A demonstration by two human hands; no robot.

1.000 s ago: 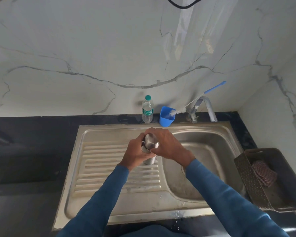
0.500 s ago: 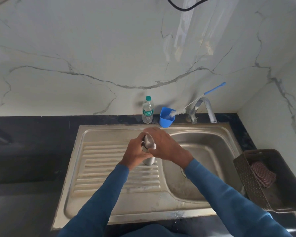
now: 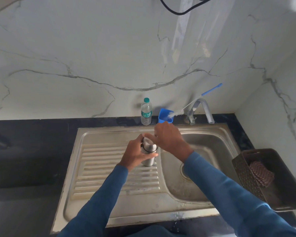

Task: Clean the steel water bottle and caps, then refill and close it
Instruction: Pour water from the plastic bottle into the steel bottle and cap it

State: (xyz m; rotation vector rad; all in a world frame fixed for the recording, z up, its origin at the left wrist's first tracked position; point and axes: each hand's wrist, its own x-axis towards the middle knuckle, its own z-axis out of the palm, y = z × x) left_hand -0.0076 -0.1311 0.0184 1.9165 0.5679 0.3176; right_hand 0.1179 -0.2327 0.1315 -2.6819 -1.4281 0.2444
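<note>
- Head view: the steel bottle stands upright on the ribbed drainboard of the sink, at the edge next to the basin, in the same spot as half a second ago.
- The left hand still wraps the bottle's upper body; its grip is closed round the steel.
- The right hand, which lay over the bottle's top before, has moved up and to the right. Its grip now meets the cap only with the thumb and fingertips, pinching its top; this part is blurred.
- With the palm off, more of the cap shows, and a thin black ring is now visible round the bottle's neck.
- The rest is unchanged: a plastic water bottle, a blue cup with a brush leaning in it, and the tap stand along the back of the dark tabletop.
- A brown basket on the right holds a checked cloth.
</note>
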